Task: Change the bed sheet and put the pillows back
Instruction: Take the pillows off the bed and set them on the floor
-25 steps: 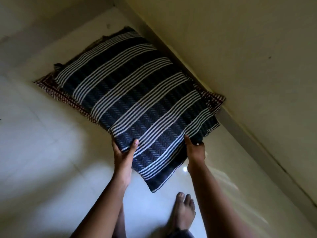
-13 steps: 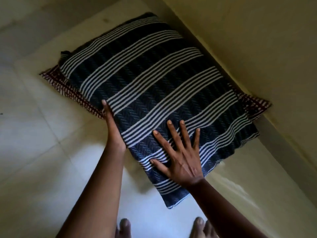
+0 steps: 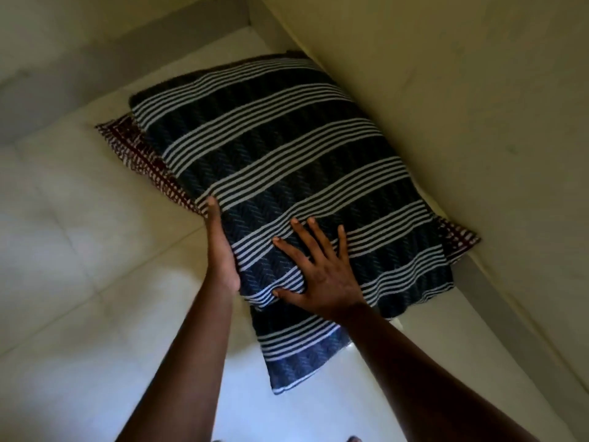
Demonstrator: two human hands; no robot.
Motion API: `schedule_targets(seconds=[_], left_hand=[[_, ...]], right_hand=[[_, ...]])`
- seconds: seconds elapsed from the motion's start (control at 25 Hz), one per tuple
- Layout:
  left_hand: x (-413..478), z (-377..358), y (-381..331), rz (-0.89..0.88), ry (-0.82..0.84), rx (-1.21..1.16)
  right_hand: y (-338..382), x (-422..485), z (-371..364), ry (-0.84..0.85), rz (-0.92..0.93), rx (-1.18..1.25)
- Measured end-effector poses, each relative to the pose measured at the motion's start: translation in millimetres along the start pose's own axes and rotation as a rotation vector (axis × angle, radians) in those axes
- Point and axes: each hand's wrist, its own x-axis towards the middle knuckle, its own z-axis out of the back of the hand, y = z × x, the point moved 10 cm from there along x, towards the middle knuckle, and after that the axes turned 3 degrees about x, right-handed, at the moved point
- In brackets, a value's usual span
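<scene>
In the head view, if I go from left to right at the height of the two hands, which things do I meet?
Pale tiled floor → left hand → right hand → red-and-white checked fabric corner → cream painted wall.

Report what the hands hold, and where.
Nothing is gripped: the right hand lies flat on top of the striped pillow, the left hand presses its left edge.

The red-checked pillow (image 3: 135,149) is mostly hidden under the striped pillow (image 3: 287,161) — toes (image 3: 352,438) cut off at bottom edge.
</scene>
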Motion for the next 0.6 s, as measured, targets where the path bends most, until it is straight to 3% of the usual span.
schedule_targets(seconds=[0.12, 0.2, 0.36, 0.48, 0.6], left_hand=[[-64.3, 16.4, -18.0, -0.076, -0.260, 0.281], [-104.0, 15.6, -32.5, -0.072, -0.344, 0.480], [-195.2, 12.4, -77.5, 0.066, -0.261, 0.767], [-270.4, 10.6, -115.1, 0.197, -0.124, 0.981], [-368.4, 10.9, -147.7, 0.258, -0.013, 1.136]], right_hand=[[8.3, 6.0, 6.3, 0.373, -0.060, -0.033], [15.9, 0.7, 19.9, 0.590, -0.174, 0.083], [62.4, -18.9, 124.6, 0.454, -0.464, 0.450], [115.5, -64.2, 202.9, 0.584, -0.511, 0.438], [167.2, -115.2, 284.8, 0.572, -0.570, 0.448]])
